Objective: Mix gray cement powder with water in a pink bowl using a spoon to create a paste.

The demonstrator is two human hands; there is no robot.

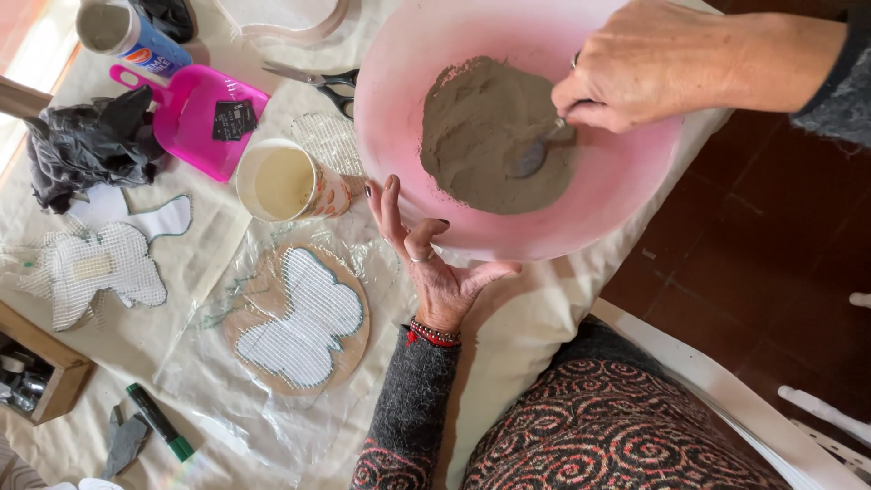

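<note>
Two hands work: the right hand point(635, 68) grips a spoon point(535, 154) in grey powder point(481, 127); the left hand point(422, 249), spread wide, steadies the pink bowl point(399, 100), which overhangs the desk point(508, 318) and could tip.

the pink bowl point(472, 231) runs off the top edge, so its far rim is unseen. the spoon point(531, 156) shows only its bowl end; the handle is hidden in the right hand point(635, 68). the can point(127, 36) and the clear curved piece point(299, 32) are cut by the top edge. the wooden box point(54, 377) is cut at the left, its contents too small to tell.
</note>
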